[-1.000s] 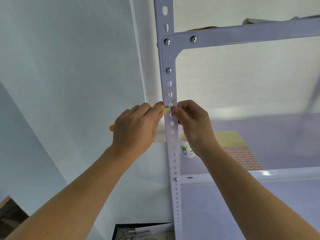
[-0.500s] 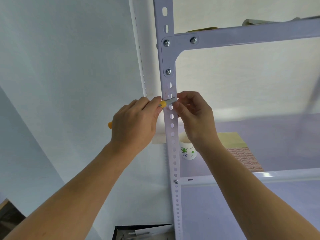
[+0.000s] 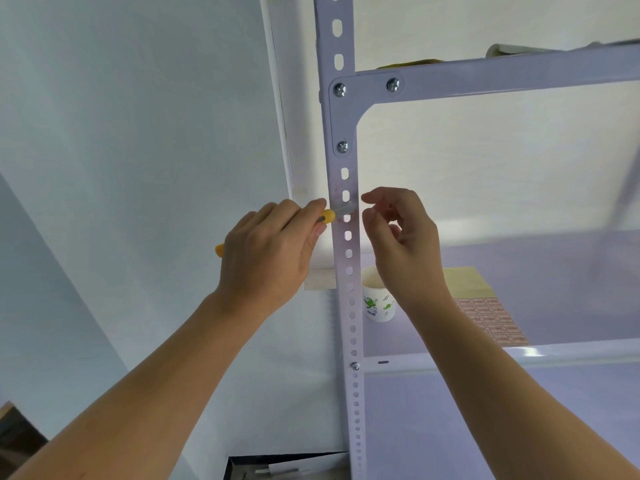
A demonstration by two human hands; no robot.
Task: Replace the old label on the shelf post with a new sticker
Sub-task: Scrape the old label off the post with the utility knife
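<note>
Nearest the camera, the left hand (image 3: 270,251) is closed around a yellow-handled scraper knife (image 3: 325,216), its short grey blade laid flat against the white perforated metal shelf post (image 3: 348,258). Just right of the post, the right hand (image 3: 403,237) is half open, thumb and forefinger curled close together; whether they pinch a scrap of the old label cannot be told. Only faint residue seems left on the post above the blade. Such thin paper would tear easily and is best taken by a lifted corner. Farther back on the shelf stand a white paper cup with green print (image 3: 379,303) and a sheet of small pinkish stickers (image 3: 491,318), light and floppy.
</note>
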